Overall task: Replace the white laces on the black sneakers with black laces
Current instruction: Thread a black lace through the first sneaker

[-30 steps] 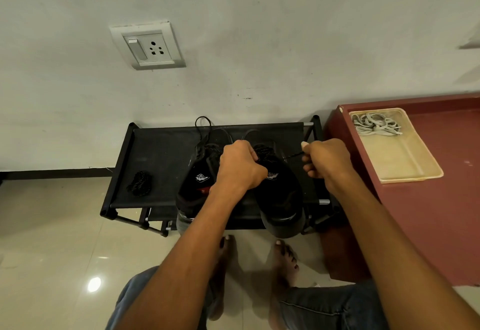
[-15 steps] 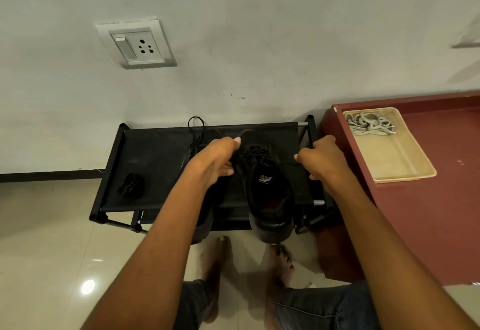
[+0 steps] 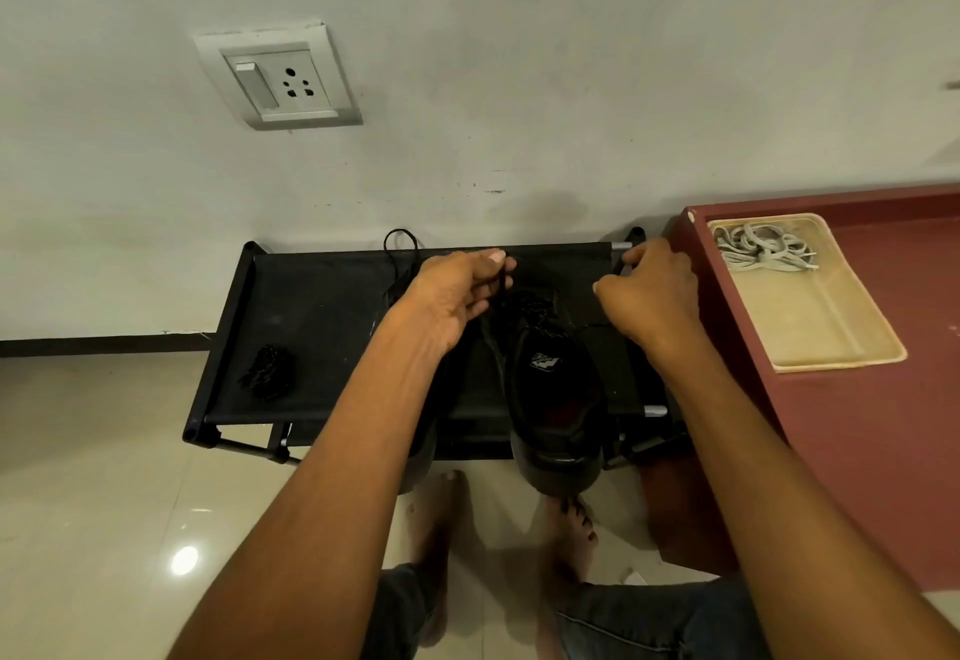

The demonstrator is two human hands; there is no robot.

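Observation:
Two black sneakers stand on a black shoe rack (image 3: 311, 306). The right sneaker (image 3: 556, 399) is in plain sight, its toe hanging over the rack's front edge. My left forearm hides most of the left sneaker (image 3: 421, 457). My left hand (image 3: 457, 296) pinches one end of a black lace (image 3: 498, 290) above the right sneaker's eyelets. My right hand (image 3: 649, 296) is curled to the right of the shoe and seems to hold the other lace end, which is barely visible. A black lace loop (image 3: 400, 249) sticks up behind the left sneaker.
A bundled black lace (image 3: 267, 371) lies on the rack's left part. A dark red table (image 3: 883, 451) stands at the right and carries a cream tray (image 3: 831, 327) with the white laces (image 3: 763, 251). The wall with a socket (image 3: 280, 77) is close behind. My bare feet (image 3: 566, 529) are on the tiled floor.
My left hand has lifted off the shoes and moved up and back, drawing a lace end with it. My right hand has shifted slightly outward to the right.

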